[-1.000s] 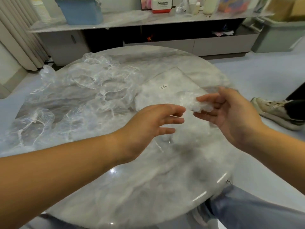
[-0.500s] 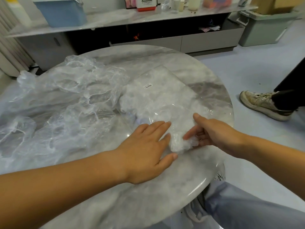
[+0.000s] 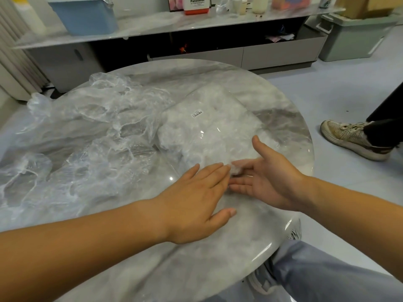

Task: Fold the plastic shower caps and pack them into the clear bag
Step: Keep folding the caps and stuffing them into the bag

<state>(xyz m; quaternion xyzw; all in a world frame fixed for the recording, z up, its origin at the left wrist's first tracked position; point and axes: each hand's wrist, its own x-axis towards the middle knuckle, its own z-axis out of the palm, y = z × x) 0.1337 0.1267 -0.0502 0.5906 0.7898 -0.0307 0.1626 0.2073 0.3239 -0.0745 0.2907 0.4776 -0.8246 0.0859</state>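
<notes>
The clear bag (image 3: 209,127), with a small barcode label and stuffed with white folded caps, lies on the round marble table (image 3: 283,118). A heap of loose, crumpled shower caps (image 3: 98,131) covers the table's left half. My left hand (image 3: 196,197) lies flat, fingers straight, at the bag's near edge. My right hand (image 3: 266,179) is beside it, palm turned to the left and fingers straight. A small folded cap (image 3: 236,167) sits at my right fingertips, at the bag's near end. Whether the cap is inside the bag I cannot tell.
Another person's shoe and dark trouser leg (image 3: 353,138) stand on the floor right of the table. Behind the table runs a low shelf unit (image 3: 196,51) with a blue bin (image 3: 85,16) and bottles. My knee in light jeans (image 3: 322,271) is under the table's near right edge.
Both hands came down from above the table to the bag's near end. My right hand carried the folded cap there, and its fingers have straightened since.
</notes>
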